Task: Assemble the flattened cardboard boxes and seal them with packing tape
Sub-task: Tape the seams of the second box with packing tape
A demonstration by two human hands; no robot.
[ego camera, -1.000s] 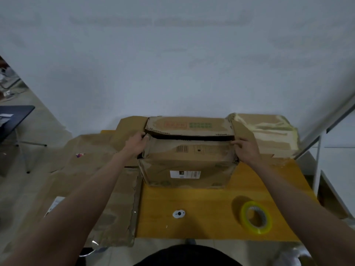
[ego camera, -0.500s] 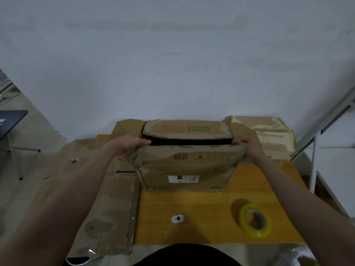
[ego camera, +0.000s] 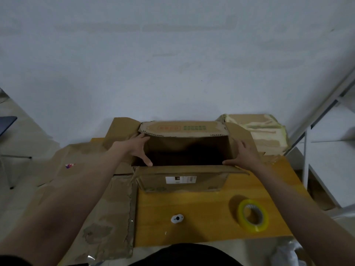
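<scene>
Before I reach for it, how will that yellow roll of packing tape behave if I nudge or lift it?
The yellow roll of clear packing tape lies flat on the orange wooden table, so a nudge should slide it rather than roll it. Its open core suggests that it is light and easy to hook with fingers. If it is tipped onto its edge, it would probably roll away.

box (ego camera: 184, 179) on table (ego camera: 201, 223) | tape roll (ego camera: 253, 215) front-right

Dim, flat indoor light; soft focus, wide-angle edge bending.
</scene>
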